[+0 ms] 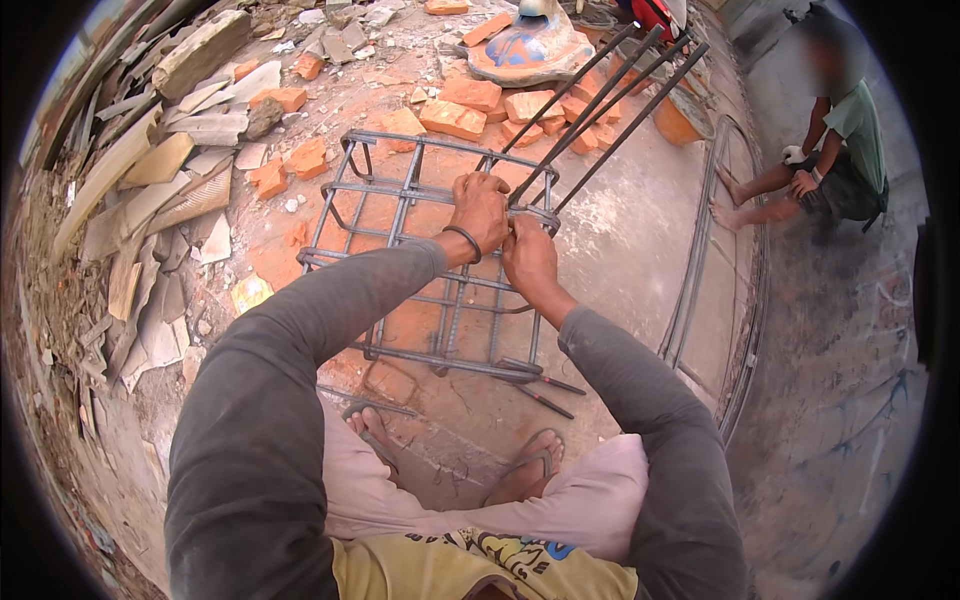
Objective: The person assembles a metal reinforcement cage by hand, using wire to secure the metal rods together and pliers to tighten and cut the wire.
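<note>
A grid-like rebar cage [408,208] of steel bars and bent square ties rests on the ground in front of me. Long rebar rods [610,105] rise from its right side toward the upper right. My left hand [480,212] is closed at the joint where the rods meet the cage, fingers curled down. Just right of it, my right hand [530,258] pinches at the same joint, beside a stack of tie bars [541,217]. Whatever sits between the fingers of either hand is hidden.
Broken orange bricks [455,118] lie beyond the cage, near a paint-stained basin-like object [530,50]. Roof-sheet rubble [150,210] heaps at the left. Long thin bars [690,270] lie along the right, where another person [850,140] sits. An orange bowl [683,117] stands behind.
</note>
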`<state>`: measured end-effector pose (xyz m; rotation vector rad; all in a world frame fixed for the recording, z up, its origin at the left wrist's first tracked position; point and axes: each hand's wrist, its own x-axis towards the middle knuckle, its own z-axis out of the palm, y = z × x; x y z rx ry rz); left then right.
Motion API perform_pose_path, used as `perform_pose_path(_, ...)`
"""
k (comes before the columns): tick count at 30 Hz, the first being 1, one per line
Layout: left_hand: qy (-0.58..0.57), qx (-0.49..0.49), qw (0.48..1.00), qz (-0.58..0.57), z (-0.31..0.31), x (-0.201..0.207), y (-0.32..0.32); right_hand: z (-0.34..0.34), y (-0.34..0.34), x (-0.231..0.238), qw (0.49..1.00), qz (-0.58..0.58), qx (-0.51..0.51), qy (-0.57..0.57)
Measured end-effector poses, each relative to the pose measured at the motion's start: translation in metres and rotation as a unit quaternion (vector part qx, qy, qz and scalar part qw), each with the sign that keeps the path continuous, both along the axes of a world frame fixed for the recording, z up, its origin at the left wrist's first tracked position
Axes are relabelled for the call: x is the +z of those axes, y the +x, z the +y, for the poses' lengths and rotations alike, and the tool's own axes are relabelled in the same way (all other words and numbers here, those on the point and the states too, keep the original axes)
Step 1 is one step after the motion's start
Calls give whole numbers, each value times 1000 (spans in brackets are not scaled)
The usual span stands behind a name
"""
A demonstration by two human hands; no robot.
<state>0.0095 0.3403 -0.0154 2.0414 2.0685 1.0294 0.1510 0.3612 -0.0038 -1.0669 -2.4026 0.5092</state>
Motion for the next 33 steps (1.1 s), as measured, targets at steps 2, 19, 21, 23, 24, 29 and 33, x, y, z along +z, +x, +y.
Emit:
perform_pose_path(2,-49,28,998,-9,1,3,7,4,1,-2,1000,10,-10,-21)
perform_pose_path(19,-125,-148,979,66,2,18,-38,27,-24,8,740,281,-190,-581)
perform_pose_path(21,-169,-156,972,56,5,18,-36,29,-25,5,723,288,-194,-598)
perform_pose_path(23,-175,-150,972,38,5,15,-39,31,-22,8,734,254,-171,-607)
perform_pose_path(24,-180,-147,972,30,5,13,-41,33,-16,13,752,216,-146,-606)
perform_pose_path(29,-133,-156,978,37,18,8,-27,47,69,48,974,114,-54,-187)
perform_pose_path(33,-123,-152,980,38,7,2,-42,41,139,27,950,36,-141,-277)
